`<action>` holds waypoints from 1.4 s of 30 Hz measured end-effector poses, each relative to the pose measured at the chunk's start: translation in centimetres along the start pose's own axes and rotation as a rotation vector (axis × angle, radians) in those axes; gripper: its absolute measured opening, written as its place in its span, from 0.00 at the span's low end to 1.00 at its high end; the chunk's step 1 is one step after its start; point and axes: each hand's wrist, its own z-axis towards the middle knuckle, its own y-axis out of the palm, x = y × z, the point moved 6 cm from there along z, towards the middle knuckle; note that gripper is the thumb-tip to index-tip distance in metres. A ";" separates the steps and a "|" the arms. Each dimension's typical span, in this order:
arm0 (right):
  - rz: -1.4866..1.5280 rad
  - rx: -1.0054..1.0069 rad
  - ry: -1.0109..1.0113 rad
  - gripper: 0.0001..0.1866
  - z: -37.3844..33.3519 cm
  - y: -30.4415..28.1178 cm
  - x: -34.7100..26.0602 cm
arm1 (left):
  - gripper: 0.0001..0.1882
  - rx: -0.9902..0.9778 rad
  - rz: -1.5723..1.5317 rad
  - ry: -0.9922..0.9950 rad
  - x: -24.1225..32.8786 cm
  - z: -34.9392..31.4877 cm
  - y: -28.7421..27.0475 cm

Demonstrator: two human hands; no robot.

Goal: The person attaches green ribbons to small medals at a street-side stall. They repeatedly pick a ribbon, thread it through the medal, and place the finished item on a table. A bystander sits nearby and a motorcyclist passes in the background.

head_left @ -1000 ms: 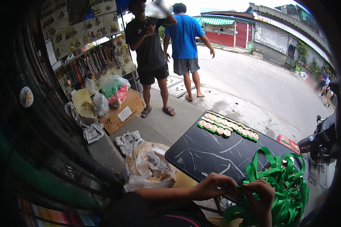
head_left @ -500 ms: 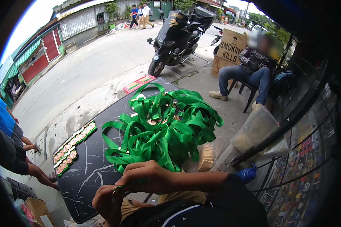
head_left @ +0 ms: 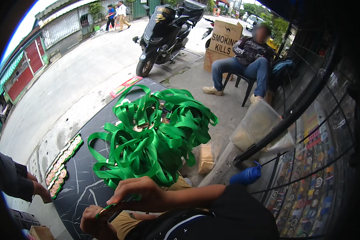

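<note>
A thin, flat piece with a green ribbon edge (head_left: 109, 208), probably a medal wrapped in its ribbon, is pinched between my hands near the table's front edge. My left hand (head_left: 95, 222) is closed around its lower end. My right hand (head_left: 142, 194) grips the upper end, with a bit of green ribbon showing beneath the fingers. Just beyond my hands lies a large tangled heap of green ribbons (head_left: 144, 148), with gold-coloured medals (head_left: 140, 127) partly buried in it. Two rows of round medals with green edging (head_left: 64, 162) lie along the table's left edge.
The black marbled table (head_left: 78, 188) carries a red box (head_left: 126, 87) at its far end. Right of it are wooden blocks (head_left: 205, 158), a blue bottle (head_left: 246, 175), a plastic bag (head_left: 254, 124) and a wire rack (head_left: 304, 112). A person (head_left: 250, 56) sits beyond; a motorcycle (head_left: 164, 38) is parked behind.
The view has shifted, so the scene sits farther left and the blue bottle shows more fully. Both hands keep hold of the piece, which is tilted to show more green edge.
</note>
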 end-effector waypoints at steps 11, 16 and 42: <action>0.060 0.059 -0.008 0.09 -0.2 0.7 -0.1 | 0.26 -0.105 0.182 0.251 3.2 1.7 1.2; 0.245 -0.020 0.123 0.10 -0.7 1.6 0.6 | 0.28 -0.057 0.300 0.343 4.4 1.7 1.5; -0.374 -1.047 0.670 0.16 18.1 11.5 31.3 | 0.11 -0.255 1.256 0.071 -14.2 10.2 -13.8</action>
